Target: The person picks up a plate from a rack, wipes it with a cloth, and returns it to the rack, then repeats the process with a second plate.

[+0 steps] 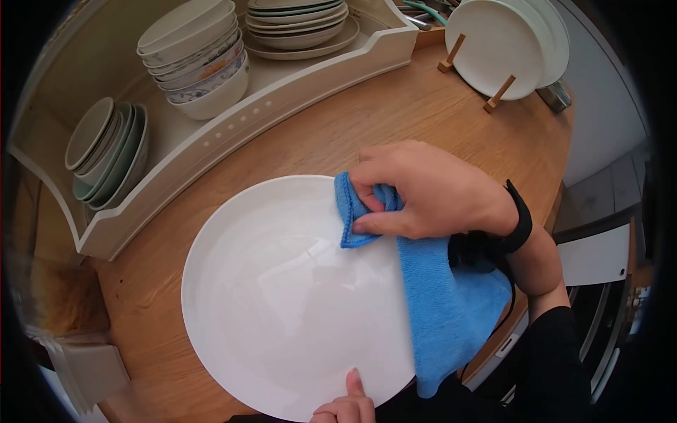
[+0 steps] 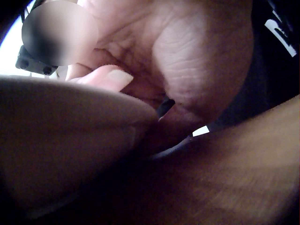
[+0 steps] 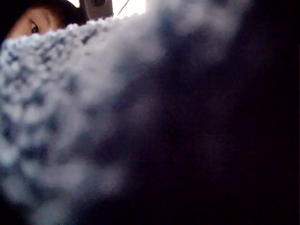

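Your right hand [image 1: 430, 187] pinches the blue cloth [image 1: 451, 303] at the right rim of the white plate [image 1: 282, 303]; your left hand [image 1: 345, 407] grips the plate's near rim. Only the left wrist view shows your left palm, at the plate's edge; the right wrist view shows mostly blurred cloth. The plate lies on the wooden counter [image 1: 331, 130], and beyond it stacked bowls [image 1: 204, 70] stand in a cream shelf [image 1: 257, 113].

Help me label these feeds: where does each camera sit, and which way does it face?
Head: on the head, facing forward and down at the white plate; left hand, right hand and right forearm show.
Left wrist: on that wrist, facing the plate and left palm up close.
Right wrist: on that wrist, facing blurred blue cloth; part of a face shows, no hand discernible.
Shared: plate and left hand, by head and left wrist.
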Tool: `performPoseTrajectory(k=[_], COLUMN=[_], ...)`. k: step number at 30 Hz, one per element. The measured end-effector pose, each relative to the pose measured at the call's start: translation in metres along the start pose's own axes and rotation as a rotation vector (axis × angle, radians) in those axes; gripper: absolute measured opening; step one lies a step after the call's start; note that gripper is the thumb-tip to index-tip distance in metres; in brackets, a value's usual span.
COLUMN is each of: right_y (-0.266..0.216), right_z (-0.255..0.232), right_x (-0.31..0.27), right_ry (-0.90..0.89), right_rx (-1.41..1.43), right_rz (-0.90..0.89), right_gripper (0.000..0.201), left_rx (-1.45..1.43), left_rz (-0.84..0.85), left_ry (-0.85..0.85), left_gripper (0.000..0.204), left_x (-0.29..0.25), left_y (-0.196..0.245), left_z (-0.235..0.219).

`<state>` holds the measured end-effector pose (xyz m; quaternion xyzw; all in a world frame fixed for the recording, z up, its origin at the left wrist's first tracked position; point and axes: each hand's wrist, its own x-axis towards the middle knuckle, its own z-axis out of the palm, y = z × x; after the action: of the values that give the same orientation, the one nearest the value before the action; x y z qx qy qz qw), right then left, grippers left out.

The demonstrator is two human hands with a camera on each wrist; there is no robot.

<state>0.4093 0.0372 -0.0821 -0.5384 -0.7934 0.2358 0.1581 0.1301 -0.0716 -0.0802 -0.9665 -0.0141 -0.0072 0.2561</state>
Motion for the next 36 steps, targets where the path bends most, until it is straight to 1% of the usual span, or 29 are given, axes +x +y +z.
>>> performPoseTrajectory(k=[2, 4, 5, 6, 8, 9, 11, 12, 14, 15, 17, 20, 24, 26, 27, 29, 30, 32, 33, 36], right_y=[0.002, 0.0, -0.001, -0.001, 0.001, 0.003, 0.007, 0.007, 0.006, 0.003, -0.005, -0.008, -0.012, -0.021, -0.026, -0.034, -0.035, -0.037, -0.043, -0.043], right_z=[-0.004, -0.01, -0.01, -0.01, -0.011, -0.011, -0.011, -0.012, -0.014, -0.013, -0.006, -0.006, -0.005, -0.011, -0.016, -0.024, -0.022, -0.017, -0.014, -0.002], right_x=[-0.001, -0.001, -0.001, -0.001, -0.002, -0.003, -0.003, -0.003, -0.005, -0.006, -0.007, -0.003, 0.004, 0.009, 0.014, 0.025, 0.03, 0.041, 0.046, 0.049], right_ry=[0.007, 0.004, 0.059, 0.059, 0.144, 0.146, 0.265, 0.265, 0.145, 0.143, -0.009, -0.023, -0.011, -0.033, -0.036, -0.081, -0.082, -0.084, -0.135, -0.124], right_rx=[0.024, 0.006, 0.021, 0.02, 0.007, 0.003, -0.092, -0.092, -0.052, -0.055, -0.084, -0.089, -0.107, -0.25, -0.255, -0.476, -0.481, -0.425, -0.404, -0.338], right_rz=[0.005, 0.101, 0.088, 0.087, 0.003, 0.002, -0.176, -0.179, -0.326, -0.332, -0.199, -0.159, -0.166, -0.104, -0.106, -0.092, -0.091, -0.162, -0.128, -0.143], right_gripper=[0.027, 0.025, 0.023, 0.023, 0.019, 0.019, 0.019, 0.019, 0.023, 0.023, 0.026, 0.026, 0.025, 0.021, 0.021, 0.019, 0.019, 0.02, 0.022, 0.02], left_rx=[0.016, 0.025, 0.031, 0.032, 0.017, 0.02, 0.009, 0.01, -0.005, -0.002, 0.041, 0.006, -0.042, -0.019, -0.019, -0.02, -0.019, 0.002, 0.007, 0.01], left_rz=[-0.034, -0.046, -0.054, -0.056, -0.05, -0.051, -0.033, -0.035, -0.046, -0.052, -0.027, -0.038, -0.045, -0.032, -0.038, -0.037, -0.039, -0.043, -0.049, -0.047], left_ry=[0.003, 0.007, 0.005, 0.006, 0.002, 0.005, -0.003, -0.004, 0.001, 0.001, -0.021, -0.01, -0.008, -0.01, -0.007, -0.015, -0.011, -0.011, -0.01, 0.002], left_gripper=[0.041, 0.042, 0.043, 0.043, 0.041, 0.041, 0.04, 0.04, 0.04, 0.04, 0.04, 0.039, 0.039, 0.038, 0.038, 0.037, 0.037, 0.037, 0.037, 0.036], left_x=[-0.002, -0.004, -0.005, -0.006, -0.005, -0.004, -0.003, -0.003, -0.004, -0.004, -0.004, -0.004, -0.006, -0.006, -0.006, -0.007, -0.007, -0.007, -0.007, -0.008], left_y=[0.004, 0.007, 0.008, 0.008, 0.007, 0.005, 0.003, 0.003, 0.006, 0.005, 0.003, 0.002, 0.003, 0.0, 0.0, 0.001, 0.002, 0.003, 0.003, 0.002], left_z=[0.001, 0.003, 0.003, 0.003, 0.002, 0.001, 0.0, 0.0, 0.002, 0.001, -0.001, -0.002, -0.001, -0.002, -0.002, -0.002, -0.001, 0.0, 0.0, 0.0])
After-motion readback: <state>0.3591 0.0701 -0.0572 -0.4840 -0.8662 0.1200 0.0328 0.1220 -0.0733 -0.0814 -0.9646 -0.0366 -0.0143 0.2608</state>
